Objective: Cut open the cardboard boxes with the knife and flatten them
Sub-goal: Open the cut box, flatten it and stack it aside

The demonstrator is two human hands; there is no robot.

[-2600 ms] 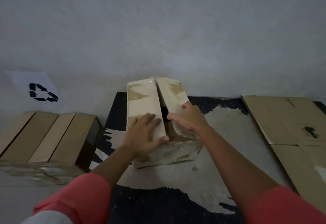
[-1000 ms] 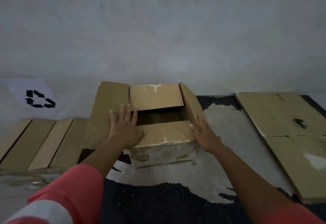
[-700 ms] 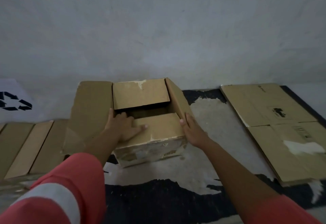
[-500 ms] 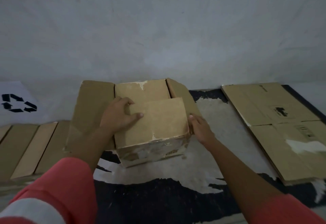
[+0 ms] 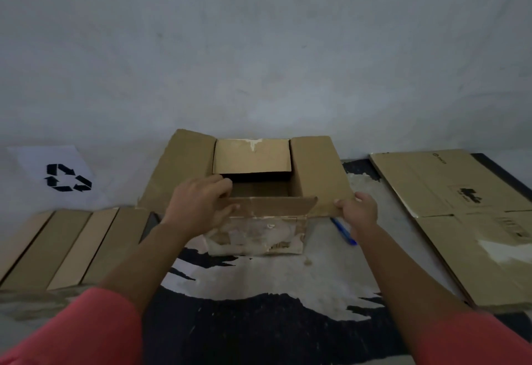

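An open cardboard box stands on the dark worn mat in the middle, its four top flaps spread outward. My left hand grips the near flap at its left end, fingers curled over the edge. My right hand pinches the near corner of the right flap. A blue-handled knife lies on the mat just right of the box, partly hidden under the flap and my right hand.
Flattened cardboard lies on the right. More cardboard sits at the left beside a paper with a recycling symbol. A grey wall rises close behind the box.
The box's top flaps, shut at first, have been folded out. The near flap has come toward me and the right flap is lowered, uncovering the knife beside the box.
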